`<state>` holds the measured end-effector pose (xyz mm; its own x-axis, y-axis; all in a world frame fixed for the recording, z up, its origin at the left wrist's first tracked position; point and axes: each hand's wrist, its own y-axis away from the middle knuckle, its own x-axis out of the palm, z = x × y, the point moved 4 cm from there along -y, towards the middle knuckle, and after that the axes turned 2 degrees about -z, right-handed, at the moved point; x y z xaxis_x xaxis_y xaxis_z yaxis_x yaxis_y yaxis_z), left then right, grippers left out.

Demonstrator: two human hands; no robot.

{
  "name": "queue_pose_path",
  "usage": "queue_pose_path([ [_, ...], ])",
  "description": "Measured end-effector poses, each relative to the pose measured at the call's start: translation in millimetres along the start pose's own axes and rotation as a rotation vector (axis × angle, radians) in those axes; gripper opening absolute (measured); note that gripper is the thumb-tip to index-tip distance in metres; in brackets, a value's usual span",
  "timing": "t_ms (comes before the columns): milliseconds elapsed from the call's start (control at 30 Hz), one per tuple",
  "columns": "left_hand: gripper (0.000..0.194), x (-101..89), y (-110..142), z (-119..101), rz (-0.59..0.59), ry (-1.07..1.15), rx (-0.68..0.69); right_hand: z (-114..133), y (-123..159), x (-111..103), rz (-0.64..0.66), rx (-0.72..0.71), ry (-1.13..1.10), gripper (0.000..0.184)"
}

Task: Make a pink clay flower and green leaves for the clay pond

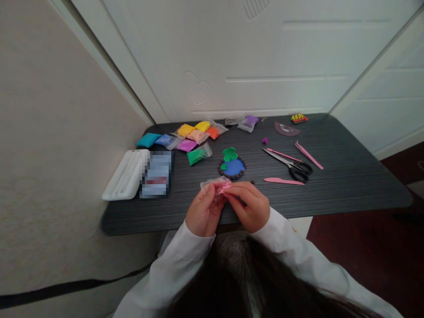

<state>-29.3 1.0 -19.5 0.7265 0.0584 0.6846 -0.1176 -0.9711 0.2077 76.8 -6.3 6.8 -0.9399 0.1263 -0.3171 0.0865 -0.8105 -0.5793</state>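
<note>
My left hand (202,213) and my right hand (251,204) meet near the front edge of the dark table (347,176). Together they hold a small clear plastic bag of pink clay (217,186); the fingertips of both pinch it. Just behind the hands lies a round blue clay disc (233,168) ringed with dark balls, with a green clay leaf (229,154) at its top edge.
Several bags of coloured clay (192,137) lie at the back left. A white tray (126,174) and a blurred box (156,173) sit at the left edge. Black scissors (293,165), pink modelling tools (308,154) and a purple clay bag (250,123) are to the right.
</note>
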Motion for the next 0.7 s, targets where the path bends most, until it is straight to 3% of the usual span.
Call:
queue_pose_path([
  [167,0.022,8.1,3,-7,0.034,0.067,-0.026,-9,-3,-10,-0.122,0.264,-0.413,0.01],
  [233,0.022,6.0,2,-8,0.02,0.065,-0.028,-11,-5,-14,-0.174,0.313,-0.474,0.009],
  [367,0.021,3.2,2,-6,0.004,0.033,-0.008,-5,-8,-21,-0.2,0.167,-0.249,0.012],
  [533,0.016,4.4,4,0,-0.01,0.015,0.007,3,-4,-13,-0.05,-0.048,0.005,0.023],
  [700,0.022,0.0,2,-3,-0.033,-0.052,0.063,11,7,-5,0.042,-0.078,0.084,0.032],
])
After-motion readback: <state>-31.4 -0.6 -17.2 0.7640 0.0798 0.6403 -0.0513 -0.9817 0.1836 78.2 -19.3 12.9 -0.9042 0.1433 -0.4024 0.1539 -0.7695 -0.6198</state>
